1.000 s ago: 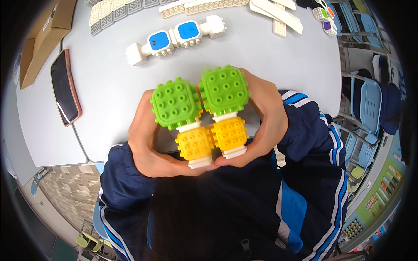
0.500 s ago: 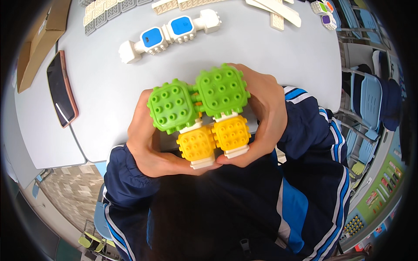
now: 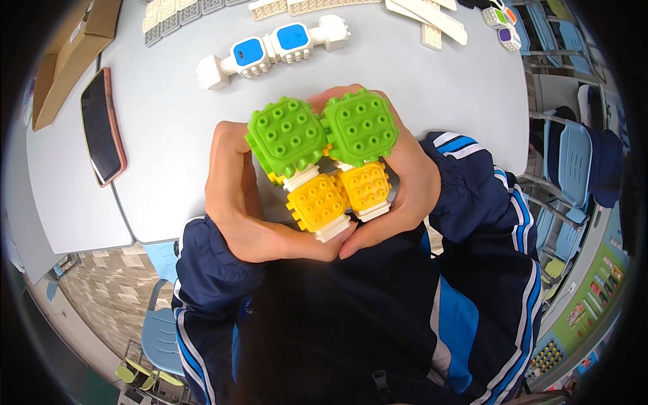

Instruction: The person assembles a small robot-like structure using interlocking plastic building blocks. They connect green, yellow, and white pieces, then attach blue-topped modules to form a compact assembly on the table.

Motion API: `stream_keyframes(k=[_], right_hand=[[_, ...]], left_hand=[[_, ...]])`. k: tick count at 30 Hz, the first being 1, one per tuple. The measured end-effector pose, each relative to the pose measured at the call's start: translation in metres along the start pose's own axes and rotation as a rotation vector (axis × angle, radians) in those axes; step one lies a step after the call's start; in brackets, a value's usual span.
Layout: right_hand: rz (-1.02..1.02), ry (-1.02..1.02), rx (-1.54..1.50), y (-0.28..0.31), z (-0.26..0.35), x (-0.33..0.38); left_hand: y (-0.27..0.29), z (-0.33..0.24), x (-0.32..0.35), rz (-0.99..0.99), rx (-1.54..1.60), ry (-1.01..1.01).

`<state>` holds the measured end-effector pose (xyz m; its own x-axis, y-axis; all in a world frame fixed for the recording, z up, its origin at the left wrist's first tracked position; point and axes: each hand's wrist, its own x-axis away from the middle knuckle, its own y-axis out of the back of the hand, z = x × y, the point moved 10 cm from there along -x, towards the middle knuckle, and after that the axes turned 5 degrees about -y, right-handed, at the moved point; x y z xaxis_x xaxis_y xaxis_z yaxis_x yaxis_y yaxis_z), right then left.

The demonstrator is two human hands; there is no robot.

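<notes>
The person's left hand (image 3: 233, 196) and right hand (image 3: 415, 175) curved around a studded block assembly (image 3: 304, 178), grasping it from both sides in front of the body, near the front edge of the bench (image 3: 169, 148). Two green blocks (image 3: 289, 131) sat side by side at its far end, two yellow blocks (image 3: 317, 202) nearer the body. The far fingertips were largely hidden, so their exact contact seemed unclear. Beyond lay a white bar with blue panels (image 3: 292, 37); a phone (image 3: 101, 131) lay leftward.
</notes>
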<state>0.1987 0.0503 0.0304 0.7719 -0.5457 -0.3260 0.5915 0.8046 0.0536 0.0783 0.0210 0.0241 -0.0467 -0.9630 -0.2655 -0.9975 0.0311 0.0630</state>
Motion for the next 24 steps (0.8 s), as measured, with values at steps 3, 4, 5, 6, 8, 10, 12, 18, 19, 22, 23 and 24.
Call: stream_keyframes(k=[3, 4, 5, 6, 8, 10, 12, 18, 19, 22, 23, 24], right_hand=[[0.013, -0.098, -0.064, 0.001, -0.003, -0.002], [0.030, -0.092, -0.047, 0.004, 0.001, -0.004], [0.047, -0.086, -0.031, 0.005, 0.003, -0.005], [0.038, -0.087, -0.038, 0.006, 0.003, -0.004], [0.025, -0.087, -0.034, 0.006, 0.003, -0.003], [0.025, -0.076, 0.002, 0.007, 0.005, -0.005], [0.041, -0.091, 0.027, 0.007, 0.005, -0.006], [-0.117, -0.134, -0.147, 0.011, -0.006, 0.000], [-0.116, -0.151, -0.178, 0.010, -0.008, 0.000], [-0.037, -0.210, -0.249, 0.005, -0.009, 0.000], [-0.026, -0.209, -0.263, 0.004, -0.008, 0.000], [-0.020, -0.209, -0.273, 0.004, -0.007, 0.000]], left_hand=[[-0.003, 0.001, -0.001, 0.002, 0.078, -0.002], [-0.003, 0.000, -0.003, 0.004, 0.080, -0.008], [-0.004, -0.001, -0.004, 0.006, 0.081, -0.013], [-0.004, 0.000, -0.005, 0.005, 0.101, -0.019], [-0.004, 0.002, -0.003, 0.009, 0.110, -0.020], [-0.001, 0.001, -0.001, 0.009, 0.079, -0.008], [0.000, 0.000, 0.000, -0.027, 0.049, 0.011], [-0.003, -0.005, -0.003, -0.003, 0.045, 0.006], [-0.002, -0.006, -0.003, 0.003, 0.030, 0.015], [-0.001, -0.005, 0.000, -0.011, 0.038, 0.038], [-0.002, -0.004, 0.001, -0.050, 0.083, 0.051], [-0.002, -0.003, 0.001, -0.084, 0.131, 0.062]])
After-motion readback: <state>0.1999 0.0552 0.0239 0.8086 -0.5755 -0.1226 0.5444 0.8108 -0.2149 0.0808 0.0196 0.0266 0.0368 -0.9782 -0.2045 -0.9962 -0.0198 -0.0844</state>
